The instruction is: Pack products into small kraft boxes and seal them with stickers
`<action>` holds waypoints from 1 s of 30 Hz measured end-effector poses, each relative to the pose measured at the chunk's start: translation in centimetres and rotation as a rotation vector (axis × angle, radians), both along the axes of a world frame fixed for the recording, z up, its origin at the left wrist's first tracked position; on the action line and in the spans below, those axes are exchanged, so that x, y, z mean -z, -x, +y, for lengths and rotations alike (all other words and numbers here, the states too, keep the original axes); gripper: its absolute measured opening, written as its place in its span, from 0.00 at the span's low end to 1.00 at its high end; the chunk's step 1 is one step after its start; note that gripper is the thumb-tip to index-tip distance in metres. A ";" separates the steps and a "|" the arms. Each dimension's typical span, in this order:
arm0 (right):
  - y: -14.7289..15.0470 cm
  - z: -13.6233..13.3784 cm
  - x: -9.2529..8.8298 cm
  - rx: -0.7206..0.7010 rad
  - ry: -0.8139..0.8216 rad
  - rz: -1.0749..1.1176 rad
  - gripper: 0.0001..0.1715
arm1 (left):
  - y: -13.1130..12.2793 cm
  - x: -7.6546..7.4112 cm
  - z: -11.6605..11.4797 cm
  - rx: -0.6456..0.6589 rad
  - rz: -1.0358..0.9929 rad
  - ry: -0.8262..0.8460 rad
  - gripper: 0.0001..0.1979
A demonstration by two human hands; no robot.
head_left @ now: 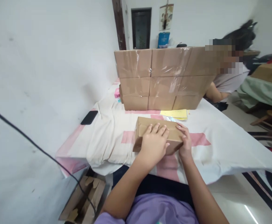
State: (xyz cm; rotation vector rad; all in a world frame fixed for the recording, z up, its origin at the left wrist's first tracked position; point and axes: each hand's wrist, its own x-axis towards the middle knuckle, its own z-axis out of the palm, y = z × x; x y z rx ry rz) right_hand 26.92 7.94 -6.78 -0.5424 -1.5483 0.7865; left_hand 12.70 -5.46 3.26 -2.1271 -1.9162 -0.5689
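A small brown cardboard box (173, 146) rests on the cloth-covered table in front of me, its top closed. My left hand (154, 140) lies on the top of the box with the fingers spread. At the box's right end is my right hand (184, 140), its fingers over the corner and along the side. Just behind the box lie a yellow sheet (176, 114) and a small shiny packet (170, 119).
Stacked, taped cardboard boxes (165, 77) form a wall across the table (222, 149). A black phone (89, 117) lies at the left. Beyond the stack, right, sits another person (233, 74). An open carton (96, 193) stands below, near a black cable (38, 147).
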 end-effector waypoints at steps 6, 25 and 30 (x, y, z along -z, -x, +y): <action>0.5 0.3 0.0 0.036 -0.031 -0.007 0.24 | 0.5 0.6 -0.3 0.001 -0.028 -0.005 0.25; 1.4 -0.3 -0.3 0.085 -0.118 -0.071 0.24 | 8.3 6.0 -3.7 -0.149 -0.893 -0.631 0.10; 1.7 -0.4 -0.3 0.110 -0.110 -0.050 0.25 | 11.2 9.1 -3.3 -0.081 -1.127 -0.442 0.16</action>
